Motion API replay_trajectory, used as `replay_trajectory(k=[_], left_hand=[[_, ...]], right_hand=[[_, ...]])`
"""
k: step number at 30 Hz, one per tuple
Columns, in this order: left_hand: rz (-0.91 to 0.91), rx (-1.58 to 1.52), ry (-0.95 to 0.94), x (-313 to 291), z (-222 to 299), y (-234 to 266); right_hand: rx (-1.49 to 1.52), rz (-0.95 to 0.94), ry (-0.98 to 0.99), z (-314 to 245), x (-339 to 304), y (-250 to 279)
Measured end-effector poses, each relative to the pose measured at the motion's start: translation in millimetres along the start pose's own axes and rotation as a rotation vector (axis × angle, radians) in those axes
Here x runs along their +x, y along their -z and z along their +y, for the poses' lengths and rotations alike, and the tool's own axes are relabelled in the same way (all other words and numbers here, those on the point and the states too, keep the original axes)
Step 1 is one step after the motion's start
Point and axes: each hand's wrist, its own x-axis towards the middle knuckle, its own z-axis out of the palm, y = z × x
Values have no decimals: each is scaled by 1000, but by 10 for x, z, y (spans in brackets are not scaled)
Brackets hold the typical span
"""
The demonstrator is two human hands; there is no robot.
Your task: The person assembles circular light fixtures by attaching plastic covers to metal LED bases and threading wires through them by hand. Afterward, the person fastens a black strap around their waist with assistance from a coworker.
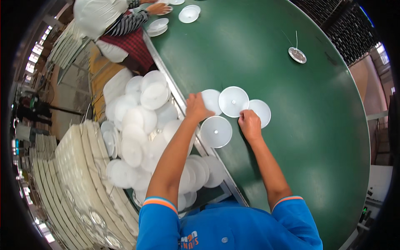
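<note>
Round white centre-hubbed discs [234, 95] lie near the tabletop's [304, 146] left edge, left hand [197, 108] spread, right hand [251, 124] curled, its grip unclear.

left hand [197, 108]: thumb apart from fingers | right hand [250, 124]: fingers curled

The person wears a bright blue shirt [258, 229] with 2 short sleeves [159, 218], each hemmed with pale-edged orange trim [160, 202]. Orange and white lettering [190, 240] marks the front's left side. Both hands [197, 109] are bare.
</note>
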Motion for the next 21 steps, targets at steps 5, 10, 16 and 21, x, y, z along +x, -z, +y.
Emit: replay_trajectory(k=[5,10,16,21], left_hand=[[-96,-160,18,-248,-96,-448],[-243,-6,-140,-797,71,-285],[-43,172,-367,-1402,-534,441],[25,376,-156,-1903,-452,781]], right_hand=[[199,45,-80,-412,-544,95],[392,21,-245,-579,-968,51],[582,-88,-245,-1275,-1166,-165],[506,-232,-111,-1481,-1075,-203]])
